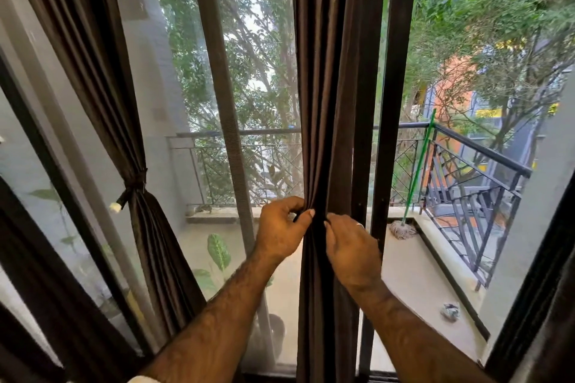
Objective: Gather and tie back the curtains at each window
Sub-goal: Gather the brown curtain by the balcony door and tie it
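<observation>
Curtains: left curtain [102, 96] already gathered, tie [132, 185] knotted round it; middle curtain [326, 102] hangs bunched at the window frame, no tie seen yet, left hand [281, 228] and right hand [350, 247] both pinching its folds; tying left

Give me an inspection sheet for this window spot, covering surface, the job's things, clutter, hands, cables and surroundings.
Surface: nothing seen indoors; only the balcony floor shows beyond the glass.
Job's things: left curtain already gathered and bound by a dark tie; middle curtain hangs bunched, with no tie visible on it.
Clutter: mop leaning on the railing, crumpled rag on the balcony floor, leafy plant outside.
Hands: left hand and right hand both pinch the middle curtain's folds.
Cables: nothing seen.
Surroundings: dark window frames, trees and buildings outside.
</observation>
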Motion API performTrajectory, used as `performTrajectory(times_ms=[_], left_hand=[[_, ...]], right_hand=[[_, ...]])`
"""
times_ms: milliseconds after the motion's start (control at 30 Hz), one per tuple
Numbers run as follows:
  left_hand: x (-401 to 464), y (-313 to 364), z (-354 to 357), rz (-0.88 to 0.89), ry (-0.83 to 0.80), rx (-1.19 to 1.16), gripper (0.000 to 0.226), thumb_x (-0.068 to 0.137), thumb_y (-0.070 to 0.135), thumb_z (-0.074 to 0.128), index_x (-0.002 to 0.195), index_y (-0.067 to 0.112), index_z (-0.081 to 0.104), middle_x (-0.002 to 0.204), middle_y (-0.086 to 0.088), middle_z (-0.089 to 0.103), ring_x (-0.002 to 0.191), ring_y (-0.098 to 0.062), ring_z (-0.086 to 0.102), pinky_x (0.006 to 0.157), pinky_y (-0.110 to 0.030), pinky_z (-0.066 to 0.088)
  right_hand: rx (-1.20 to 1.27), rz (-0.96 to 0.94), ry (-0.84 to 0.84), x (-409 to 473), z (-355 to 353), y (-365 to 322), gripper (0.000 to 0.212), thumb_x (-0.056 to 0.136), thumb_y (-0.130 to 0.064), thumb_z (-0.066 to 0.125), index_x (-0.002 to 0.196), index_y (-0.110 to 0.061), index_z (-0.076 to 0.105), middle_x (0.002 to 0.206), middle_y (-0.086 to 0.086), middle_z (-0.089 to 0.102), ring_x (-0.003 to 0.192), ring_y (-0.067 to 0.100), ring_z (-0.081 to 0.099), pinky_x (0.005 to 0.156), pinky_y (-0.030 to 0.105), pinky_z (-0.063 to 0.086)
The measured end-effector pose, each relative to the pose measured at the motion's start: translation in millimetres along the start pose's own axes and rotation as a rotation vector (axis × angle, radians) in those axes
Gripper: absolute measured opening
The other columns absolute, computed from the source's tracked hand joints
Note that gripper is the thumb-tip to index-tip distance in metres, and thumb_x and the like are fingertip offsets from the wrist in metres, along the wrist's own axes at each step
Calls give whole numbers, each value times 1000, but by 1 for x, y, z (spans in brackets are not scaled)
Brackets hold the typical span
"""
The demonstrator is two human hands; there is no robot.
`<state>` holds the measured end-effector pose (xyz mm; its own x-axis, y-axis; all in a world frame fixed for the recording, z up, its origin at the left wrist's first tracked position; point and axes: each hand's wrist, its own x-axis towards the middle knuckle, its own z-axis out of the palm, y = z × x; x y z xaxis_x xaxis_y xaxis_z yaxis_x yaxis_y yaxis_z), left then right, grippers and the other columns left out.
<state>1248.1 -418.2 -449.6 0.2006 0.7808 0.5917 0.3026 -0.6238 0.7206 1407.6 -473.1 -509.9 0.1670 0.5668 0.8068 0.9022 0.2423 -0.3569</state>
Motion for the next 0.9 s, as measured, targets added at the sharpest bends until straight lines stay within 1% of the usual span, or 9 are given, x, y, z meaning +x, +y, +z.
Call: performTrajectory(times_ms=[67,133,233,367,500,567,633,767,900], left_hand=[[0,-1,-2,19,-18,-21,38,90,10,80,73,42,70,73,23,71,64,5,65,66,-20,53],[0,-1,-5,48,-25,-17,43,90,4,81,75,42,69,71,26,70,69,7,66,71,-14,51],[2,-4,-8,46,-60,-54,38,91,8,82,75,40,72,69,23,69,69,5,64,72,-18,52],[7,-5,-14,45,-127,-81,31,94,14,77,78,41,76,74,17,74,73,-2,69,75,-24,56],[10,-9,-15,57,-216,-50,19,99,10,71,85,20,80,75,15,74,74,-2,69,75,-23,56],[11,-12,-15,40,-213,-44,14,97,8,74,90,18,83,79,15,77,77,-2,73,78,-22,57],[12,-15,-12,25,-171,-50,8,94,12,80,96,17,85,86,12,81,82,-6,77,82,-28,61],[11,-13,-7,18,-130,-43,7,92,13,82,95,18,85,85,11,81,82,-8,77,83,-30,62],[14,-8,-8,197,-165,91,8,93,15,75,90,16,81,85,7,72,85,-8,69,81,-24,55]], right_hand=[[-29,-47,-44,0,7,-4,30,108,-28,52,123,-12,73,99,1,72,83,20,68,71,38,63],[-51,-65,-70,0,13,-5,31,107,-27,54,125,-11,73,100,1,72,84,20,68,71,38,63],[-57,-62,-88,0,17,-5,27,103,-19,64,128,-10,72,101,2,71,84,21,68,71,38,63],[-29,-70,-115,-4,18,-4,31,104,-20,63,133,-10,70,104,1,71,86,18,67,72,37,62],[31,-64,-129,-10,18,-1,30,107,-21,60,133,-12,69,104,-3,69,85,12,64,71,30,60],[33,-68,-114,-12,17,-2,27,107,-20,58,129,-11,71,100,-2,69,80,12,63,67,29,59],[34,-68,-102,-12,16,-3,28,108,-24,54,124,-11,73,99,-2,69,79,13,64,67,27,58],[40,-57,-97,-11,16,-4,26,107,-24,56,120,-11,73,98,0,71,80,14,65,68,29,60],[61,-59,-68,-13,13,-4,34,109,-30,48,122,-11,73,99,0,71,80,14,66,68,29,60]])
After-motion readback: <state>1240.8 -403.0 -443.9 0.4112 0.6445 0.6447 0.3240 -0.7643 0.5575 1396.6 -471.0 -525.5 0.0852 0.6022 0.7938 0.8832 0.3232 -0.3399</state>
